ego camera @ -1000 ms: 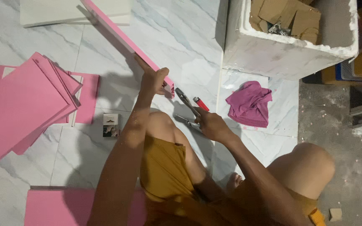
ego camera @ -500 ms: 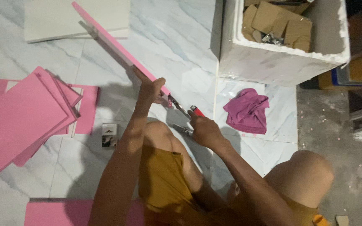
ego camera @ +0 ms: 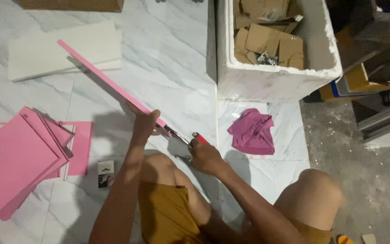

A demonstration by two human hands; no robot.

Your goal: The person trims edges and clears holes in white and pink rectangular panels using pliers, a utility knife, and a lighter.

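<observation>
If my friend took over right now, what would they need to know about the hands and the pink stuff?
Left hand: grips the long pink strip near its lower end, holding it slanted over the floor.
Right hand: holds the red-handled pliers, whose tip meets the strip's lower end.
Nearby: a stack of pink panels lies to the left, a white board lies beyond the strip, a pink cloth to the right, and a white foam box with cardboard scraps.
Done: strip gripped by hand and pliers.
Left: cannot tell whether it is cut.
</observation>
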